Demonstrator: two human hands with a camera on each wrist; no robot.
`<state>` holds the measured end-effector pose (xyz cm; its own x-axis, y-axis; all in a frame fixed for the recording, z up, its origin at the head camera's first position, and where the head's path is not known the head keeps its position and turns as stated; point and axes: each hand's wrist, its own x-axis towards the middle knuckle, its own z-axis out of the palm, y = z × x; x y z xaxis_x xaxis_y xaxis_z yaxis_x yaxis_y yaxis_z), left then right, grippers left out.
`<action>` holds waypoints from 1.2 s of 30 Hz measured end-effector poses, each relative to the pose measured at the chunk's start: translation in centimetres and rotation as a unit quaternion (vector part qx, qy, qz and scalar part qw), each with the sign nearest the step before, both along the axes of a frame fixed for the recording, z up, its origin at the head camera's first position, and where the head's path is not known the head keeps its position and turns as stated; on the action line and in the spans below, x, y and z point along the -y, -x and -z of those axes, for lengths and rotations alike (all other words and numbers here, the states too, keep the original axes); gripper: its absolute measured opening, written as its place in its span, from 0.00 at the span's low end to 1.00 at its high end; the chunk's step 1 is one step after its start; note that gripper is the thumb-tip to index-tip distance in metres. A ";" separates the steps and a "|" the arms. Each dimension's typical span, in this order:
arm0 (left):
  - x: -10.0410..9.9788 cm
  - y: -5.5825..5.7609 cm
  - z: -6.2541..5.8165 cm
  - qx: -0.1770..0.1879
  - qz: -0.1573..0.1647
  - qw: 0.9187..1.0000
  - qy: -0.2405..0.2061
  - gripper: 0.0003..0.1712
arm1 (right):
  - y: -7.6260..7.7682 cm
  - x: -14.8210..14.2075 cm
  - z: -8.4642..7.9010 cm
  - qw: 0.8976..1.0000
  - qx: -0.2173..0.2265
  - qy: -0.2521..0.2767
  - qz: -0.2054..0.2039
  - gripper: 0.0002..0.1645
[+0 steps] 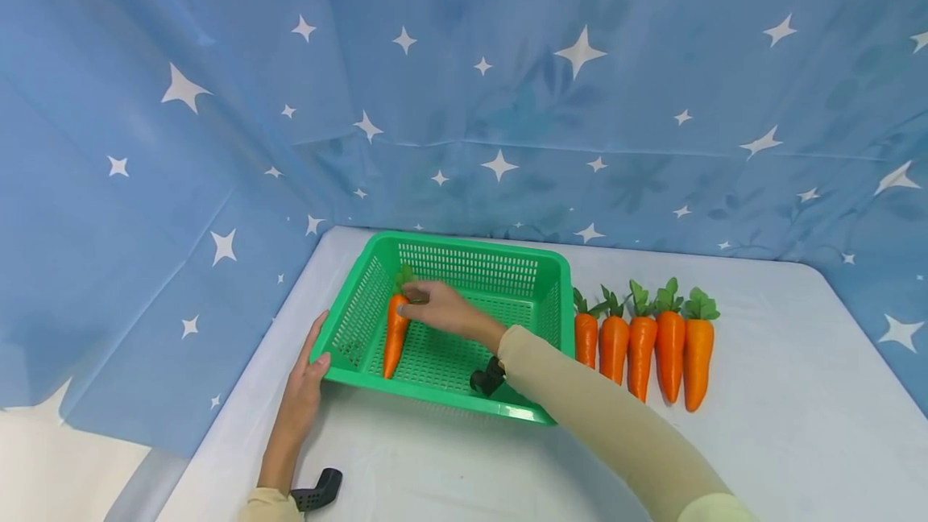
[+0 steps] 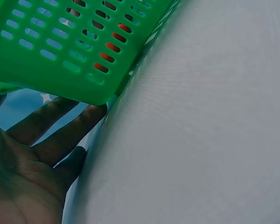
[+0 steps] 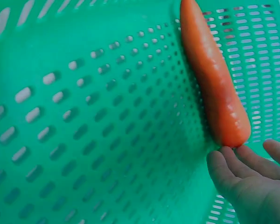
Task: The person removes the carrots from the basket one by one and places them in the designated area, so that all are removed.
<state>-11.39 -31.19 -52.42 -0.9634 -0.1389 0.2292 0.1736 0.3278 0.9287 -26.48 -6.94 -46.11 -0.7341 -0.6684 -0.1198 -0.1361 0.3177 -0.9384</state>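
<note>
A green plastic basket with slotted walls sits on the white table. One orange carrot with a leafy top lies inside it along the left wall. My right hand reaches into the basket at the carrot's leafy end. In the right wrist view, its loosely extended fingers touch the carrot's thick end, with the thumb apart; the leaves are hidden there. My left hand holds the basket's near left corner between thumb and fingers. The left wrist view shows fingertips against the basket's lower edge.
Several carrots with green tops lie side by side just right of the basket, the leftmost partly behind its wall. Blue star-patterned cloth hangs behind and left of the table. Black devices are worn at both wrists.
</note>
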 end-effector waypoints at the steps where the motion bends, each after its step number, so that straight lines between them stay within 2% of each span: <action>1: 0.0 0.0 0.0 0.000 0.000 1.000 -0.001 0.36 | 0.0 0.1 0.1 1.000 -0.001 -0.002 0.001 0.37; 10: 0.1 0.1 0.0 0.001 0.000 1.000 -0.002 0.36 | -0.6 0.9 0.8 1.000 -0.008 0.000 -0.007 0.35; 18: 0.2 0.0 0.1 0.004 0.001 1.000 -0.007 0.37 | -0.7 1.9 1.6 1.000 -0.001 0.000 -0.003 0.38; 25: 0.1 -0.1 0.1 0.009 0.002 1.000 -0.012 0.36 | -1.0 2.0 1.5 0.999 -0.021 -0.027 -0.005 0.39; 36: 0.1 0.0 0.1 0.008 0.003 1.000 -0.010 0.36 | -0.9 2.3 1.8 0.999 -0.024 -0.026 -0.005 0.39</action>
<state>-11.41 -31.25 -52.48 -0.9676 -0.1380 0.2115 0.1608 0.3091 0.9373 -25.59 -9.19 -47.89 -0.7330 -0.6697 -0.1194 -0.1832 0.3634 -0.9134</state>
